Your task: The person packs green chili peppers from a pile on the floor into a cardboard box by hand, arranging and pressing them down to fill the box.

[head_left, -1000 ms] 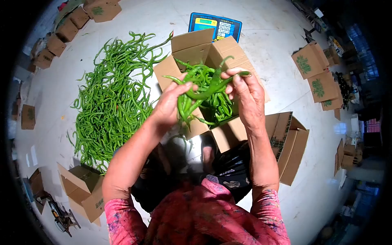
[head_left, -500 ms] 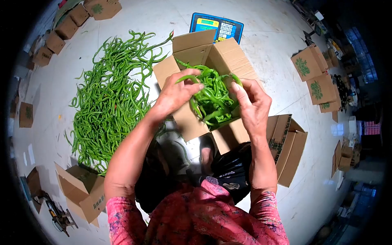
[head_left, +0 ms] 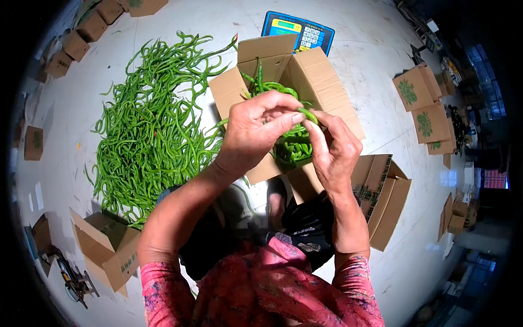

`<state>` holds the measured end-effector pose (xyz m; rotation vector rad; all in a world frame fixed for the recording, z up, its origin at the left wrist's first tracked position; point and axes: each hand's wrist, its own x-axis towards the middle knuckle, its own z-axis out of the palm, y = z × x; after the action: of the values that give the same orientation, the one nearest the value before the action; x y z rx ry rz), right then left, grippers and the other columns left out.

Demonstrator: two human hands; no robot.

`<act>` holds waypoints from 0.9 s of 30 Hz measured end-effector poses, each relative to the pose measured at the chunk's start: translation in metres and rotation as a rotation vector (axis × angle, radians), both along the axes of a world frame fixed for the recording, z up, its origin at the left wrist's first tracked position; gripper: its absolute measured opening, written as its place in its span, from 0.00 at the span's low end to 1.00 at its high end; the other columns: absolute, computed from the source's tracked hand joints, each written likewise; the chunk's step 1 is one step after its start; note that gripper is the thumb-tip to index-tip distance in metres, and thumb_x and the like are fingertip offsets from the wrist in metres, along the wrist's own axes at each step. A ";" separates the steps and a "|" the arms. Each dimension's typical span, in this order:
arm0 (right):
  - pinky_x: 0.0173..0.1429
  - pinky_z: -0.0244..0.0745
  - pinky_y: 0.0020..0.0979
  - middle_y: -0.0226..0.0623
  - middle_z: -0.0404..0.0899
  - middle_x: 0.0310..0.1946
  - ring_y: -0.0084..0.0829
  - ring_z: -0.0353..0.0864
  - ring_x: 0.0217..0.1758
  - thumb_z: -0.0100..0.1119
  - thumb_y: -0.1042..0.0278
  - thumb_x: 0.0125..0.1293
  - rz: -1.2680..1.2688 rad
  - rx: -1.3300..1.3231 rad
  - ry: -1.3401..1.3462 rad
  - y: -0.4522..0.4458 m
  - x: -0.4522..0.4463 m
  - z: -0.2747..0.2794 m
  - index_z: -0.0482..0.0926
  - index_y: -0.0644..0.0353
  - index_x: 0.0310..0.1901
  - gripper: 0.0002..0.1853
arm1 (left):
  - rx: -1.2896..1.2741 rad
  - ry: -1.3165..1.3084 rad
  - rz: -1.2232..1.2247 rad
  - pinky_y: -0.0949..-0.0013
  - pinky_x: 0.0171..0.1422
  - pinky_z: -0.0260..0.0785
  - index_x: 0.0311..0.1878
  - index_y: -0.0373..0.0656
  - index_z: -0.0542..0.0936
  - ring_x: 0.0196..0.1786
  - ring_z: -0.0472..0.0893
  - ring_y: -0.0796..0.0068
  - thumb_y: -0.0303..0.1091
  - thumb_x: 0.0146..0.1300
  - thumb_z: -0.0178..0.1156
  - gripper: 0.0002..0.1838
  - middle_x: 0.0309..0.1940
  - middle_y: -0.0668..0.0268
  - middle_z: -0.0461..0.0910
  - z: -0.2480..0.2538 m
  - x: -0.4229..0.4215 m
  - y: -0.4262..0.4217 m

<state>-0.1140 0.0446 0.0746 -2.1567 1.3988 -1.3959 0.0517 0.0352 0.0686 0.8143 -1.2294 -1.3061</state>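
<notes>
Over an open cardboard box [head_left: 328, 82], my left hand [head_left: 255, 131] and my right hand [head_left: 335, 150] meet with fingertips close together. Thumb and fingers of both pinch a green chili pepper [head_left: 308, 115], one hand at each side of it. More long green peppers [head_left: 294, 150] lie inside the box, partly hidden under my hands. One pepper stands up near the box's back corner. To the left, a large heap of green chili peppers [head_left: 158, 131] spreads across the floor.
A blue scale with a keypad [head_left: 310, 35] stands behind the box. Open cartons lie at the lower left [head_left: 106, 253] and right [head_left: 384, 201]. Further boxes [head_left: 412, 87] line the right side, and several more [head_left: 75, 46] stand at the upper left.
My left hand has moved right, across the box, to my right hand. Its fingers now pinch the pepper at my right fingertips. The view has shifted slightly.
</notes>
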 end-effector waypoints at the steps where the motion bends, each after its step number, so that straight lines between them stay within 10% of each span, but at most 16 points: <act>1: 0.34 0.76 0.30 0.42 0.82 0.31 0.33 0.82 0.29 0.67 0.79 0.57 0.011 -0.003 -0.003 0.001 0.001 0.000 0.82 0.64 0.41 0.10 | -0.001 0.015 -0.014 0.77 0.47 0.72 0.48 0.34 0.79 0.40 0.79 0.83 0.26 0.64 0.63 0.11 0.38 0.67 0.81 0.002 0.001 0.002; 13: 0.38 0.68 0.19 0.26 0.81 0.29 0.15 0.74 0.32 0.61 0.63 0.68 0.323 0.903 -0.448 -0.003 -0.010 0.011 0.82 0.61 0.45 0.11 | 0.047 0.139 -0.004 0.77 0.44 0.69 0.43 0.36 0.77 0.35 0.74 0.82 0.32 0.72 0.55 0.08 0.32 0.68 0.76 -0.010 0.021 -0.006; 27: 0.26 0.52 0.16 0.21 0.78 0.26 0.10 0.60 0.22 0.58 0.59 0.70 0.333 1.056 -0.521 -0.003 -0.005 0.004 0.81 0.60 0.47 0.13 | 0.163 0.191 -0.011 0.79 0.42 0.66 0.40 0.38 0.77 0.33 0.73 0.83 0.36 0.73 0.52 0.11 0.30 0.70 0.75 -0.010 0.022 -0.004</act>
<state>-0.1194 0.0418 0.0790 -1.1500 1.1015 -0.7182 0.0742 0.0313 0.0587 0.7783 -0.9875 -1.4723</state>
